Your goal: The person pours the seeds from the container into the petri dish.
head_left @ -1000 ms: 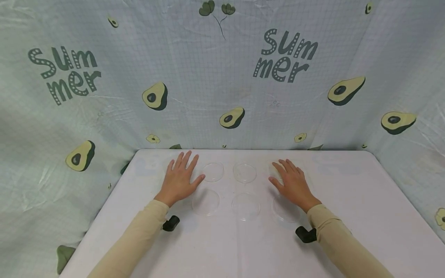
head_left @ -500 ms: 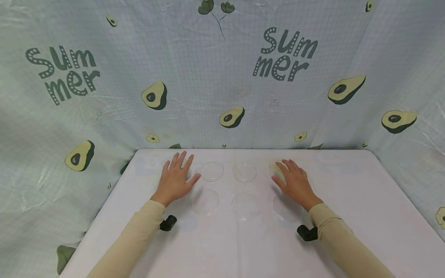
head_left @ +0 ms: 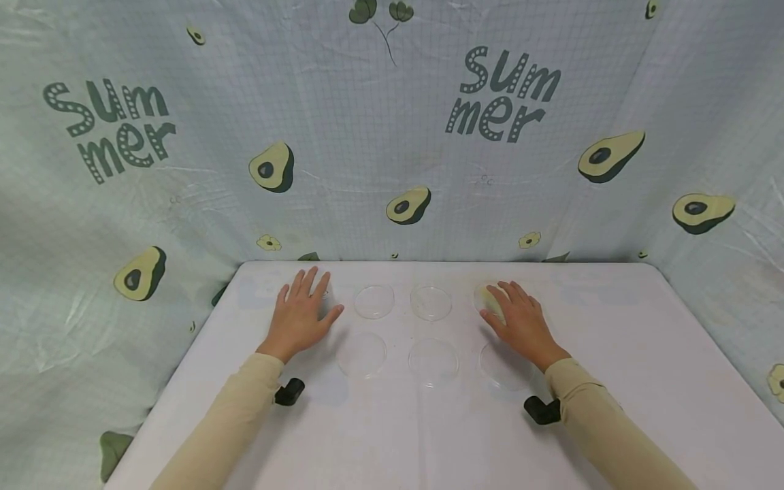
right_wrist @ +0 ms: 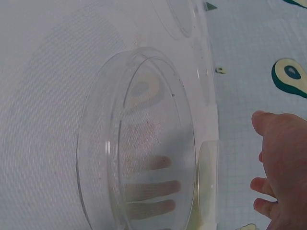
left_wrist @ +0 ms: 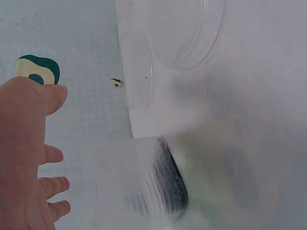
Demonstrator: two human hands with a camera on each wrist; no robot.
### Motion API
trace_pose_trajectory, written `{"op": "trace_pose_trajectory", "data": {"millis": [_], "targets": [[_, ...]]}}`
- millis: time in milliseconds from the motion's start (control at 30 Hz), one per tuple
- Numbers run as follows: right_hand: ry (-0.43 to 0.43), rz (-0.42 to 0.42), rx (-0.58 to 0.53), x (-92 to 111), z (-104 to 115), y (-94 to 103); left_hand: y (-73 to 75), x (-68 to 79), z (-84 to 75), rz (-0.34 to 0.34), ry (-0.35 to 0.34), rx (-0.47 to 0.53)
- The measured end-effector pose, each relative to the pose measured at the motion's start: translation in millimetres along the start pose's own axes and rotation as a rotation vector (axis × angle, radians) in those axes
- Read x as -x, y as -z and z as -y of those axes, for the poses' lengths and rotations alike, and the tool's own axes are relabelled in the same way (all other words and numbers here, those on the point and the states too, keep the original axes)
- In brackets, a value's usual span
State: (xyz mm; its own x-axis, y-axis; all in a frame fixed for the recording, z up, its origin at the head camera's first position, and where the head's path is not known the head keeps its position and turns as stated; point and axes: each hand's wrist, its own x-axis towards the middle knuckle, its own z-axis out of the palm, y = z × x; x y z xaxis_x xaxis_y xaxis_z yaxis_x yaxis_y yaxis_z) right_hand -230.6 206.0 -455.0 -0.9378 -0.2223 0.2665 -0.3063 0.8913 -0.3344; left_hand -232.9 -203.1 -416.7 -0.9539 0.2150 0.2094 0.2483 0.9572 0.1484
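In the head view my left hand (head_left: 299, 316) is at the left of the table, fingers spread and straight. Partly hidden behind it is a see-through plastic stack with a dark end (left_wrist: 170, 179), plainer in the left wrist view and apart from the fingers there. My right hand (head_left: 522, 321), fingers loosely bent, hangs above the right side. Beside its thumb and index finger shows a pale yellow thing (head_left: 492, 304) in a clear round dish (right_wrist: 208, 153), mostly covered by the hand. Another clear round dish (head_left: 505, 367) lies nearer, below the right wrist.
Between the hands, clear round dishes stand in two rows: a back left dish (head_left: 374, 301), a back middle dish (head_left: 431, 303), a front left dish (head_left: 362, 355) and a front middle dish (head_left: 433, 363). A printed curtain (head_left: 343, 122) rises behind the white table (head_left: 380, 442).
My left hand has moved left, away from the back left dish. The right hand has shifted slightly right, and more of the pale yellow thing shows beside it.
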Motion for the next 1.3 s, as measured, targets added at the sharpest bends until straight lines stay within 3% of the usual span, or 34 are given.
{"op": "trace_pose_trajectory", "data": {"millis": [700, 1300], "targets": [[0.028, 0.027, -0.022, -7.9, 9.5, -6.1, 1.6, 5.0, 18.8, 0.007, 0.034, 0.022], [0.02, 0.06, 0.028, -19.5, 36.1, -11.9, 1.9, 8.9, 32.5, -0.025, 0.062, 0.059]]}}
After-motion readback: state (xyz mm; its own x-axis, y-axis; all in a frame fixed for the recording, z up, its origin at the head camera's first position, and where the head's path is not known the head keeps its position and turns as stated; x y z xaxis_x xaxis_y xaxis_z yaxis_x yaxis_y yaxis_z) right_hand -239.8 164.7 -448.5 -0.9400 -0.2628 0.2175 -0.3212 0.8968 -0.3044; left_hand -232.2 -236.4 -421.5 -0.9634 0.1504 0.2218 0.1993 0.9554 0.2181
